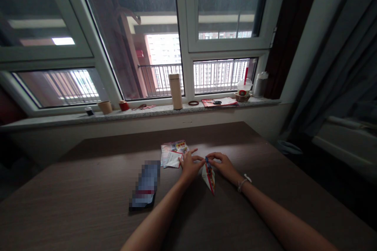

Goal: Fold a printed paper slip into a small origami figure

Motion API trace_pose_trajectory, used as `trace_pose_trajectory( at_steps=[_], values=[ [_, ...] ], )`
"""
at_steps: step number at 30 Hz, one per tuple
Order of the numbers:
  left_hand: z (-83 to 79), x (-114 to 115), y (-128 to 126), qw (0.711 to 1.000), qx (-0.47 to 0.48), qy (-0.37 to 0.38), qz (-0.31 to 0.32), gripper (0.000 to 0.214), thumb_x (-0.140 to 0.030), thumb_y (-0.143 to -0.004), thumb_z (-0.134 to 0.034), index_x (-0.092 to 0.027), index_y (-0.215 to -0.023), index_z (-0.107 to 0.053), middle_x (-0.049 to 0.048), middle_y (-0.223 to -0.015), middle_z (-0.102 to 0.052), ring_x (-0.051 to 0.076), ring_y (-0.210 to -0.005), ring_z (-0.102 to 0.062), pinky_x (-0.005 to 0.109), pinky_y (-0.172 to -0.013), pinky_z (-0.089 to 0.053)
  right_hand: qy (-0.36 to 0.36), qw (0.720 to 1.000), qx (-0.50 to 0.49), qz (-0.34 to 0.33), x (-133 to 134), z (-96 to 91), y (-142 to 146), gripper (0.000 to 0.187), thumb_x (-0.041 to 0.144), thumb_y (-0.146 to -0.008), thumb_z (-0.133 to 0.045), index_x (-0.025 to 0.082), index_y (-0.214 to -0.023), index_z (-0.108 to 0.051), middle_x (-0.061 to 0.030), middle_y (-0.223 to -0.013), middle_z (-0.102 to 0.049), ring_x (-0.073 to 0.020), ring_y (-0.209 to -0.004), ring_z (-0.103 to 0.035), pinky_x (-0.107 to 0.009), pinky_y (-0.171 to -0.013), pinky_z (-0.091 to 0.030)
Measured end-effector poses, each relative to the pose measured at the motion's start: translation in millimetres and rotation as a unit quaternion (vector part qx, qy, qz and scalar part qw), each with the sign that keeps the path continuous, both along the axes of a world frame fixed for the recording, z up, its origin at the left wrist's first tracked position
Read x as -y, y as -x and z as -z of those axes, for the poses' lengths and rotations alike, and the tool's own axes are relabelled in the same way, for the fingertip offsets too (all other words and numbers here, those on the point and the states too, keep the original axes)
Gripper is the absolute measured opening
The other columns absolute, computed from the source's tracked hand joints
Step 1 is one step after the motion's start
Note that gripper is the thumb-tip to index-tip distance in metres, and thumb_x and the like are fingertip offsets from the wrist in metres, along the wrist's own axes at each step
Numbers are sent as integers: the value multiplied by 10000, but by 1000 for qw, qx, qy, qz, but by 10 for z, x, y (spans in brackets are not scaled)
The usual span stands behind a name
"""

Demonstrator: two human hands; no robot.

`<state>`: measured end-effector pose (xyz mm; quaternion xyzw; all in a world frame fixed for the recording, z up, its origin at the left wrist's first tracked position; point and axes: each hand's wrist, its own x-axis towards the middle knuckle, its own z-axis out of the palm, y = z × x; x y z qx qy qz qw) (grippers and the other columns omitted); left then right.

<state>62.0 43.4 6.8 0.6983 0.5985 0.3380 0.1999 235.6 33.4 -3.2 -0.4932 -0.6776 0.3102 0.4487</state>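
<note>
Paper — between left hand, right hand

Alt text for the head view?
The left hand and right hand hold the top of a folded paper on a dark wood table. Flyers and a blurred phone lie to the left. Beyond, a bottle stands on a windowsill.

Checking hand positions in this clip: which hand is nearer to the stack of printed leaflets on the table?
Left. The left hand is right beside the stack of printed leaflets. The right hand is farther away, on the far side of the folded paper between the hands.
</note>
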Motion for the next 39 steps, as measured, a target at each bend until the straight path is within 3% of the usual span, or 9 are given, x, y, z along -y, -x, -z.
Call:
trace_pose_trajectory(
  at_steps=[3,9,20,27,39],
  values=[
    [-22,12,-2,1000,-5,3,2,73,-324,-761,-694,-278,-723,-736,10,-1352,-540,300,-1319,-360,655,-1096,-62,0,1000,-4,0,10,-13,3,268,423,-768,-608,220,-916,-703,-50,-948,-722,-240,-969,-617,-476,-1075,-204],
    [-41,26,-8,1000,1,10,-6,76,-342,-771,-687,-289,-773,-742,6,-1349,-545,287,-1318,-366,622,-1114,-73,5,1000,-7,0,36,-61,6,290,439,-756,-616,212,-910,-710,-57,-936,-721,-243,-969,-615,-439,-1020,-291],
    [-31,19,5,1000,4,10,3,69,-326,-779,-680,-286,-764,-735,15,-1363,-528,285,-1324,-348,652,-1098,-36,0,1000,-2,-1,19,-31,4,265,429,-759,-622,220,-891,-718,-49,-946,-725,-239,-972,-618,-473,-1074,-210],
    [-52,40,-13,1000,-6,8,8,70,-320,-781,-676,-284,-759,-732,6,-1370,-522,312,-1330,-339,689,-1076,-48,0,1000,-8,10,18,-44,9,279,422,-756,-616,214,-904,-729,-59,-929,-723,-243,-969,-619,-430,-1004,-329],
    [-25,53,-21,999,-30,-16,21,52,-326,-764,-702,-297,-740,-739,9,-1373,-506,309,-1323,-329,702,-1068,-16,-35,999,7,10,-13,-11,-14,194,342,-757,-618,215,-842,-738,-53,-891,-725,-228,-934,-613,-382,-929,-392]
  ],
)
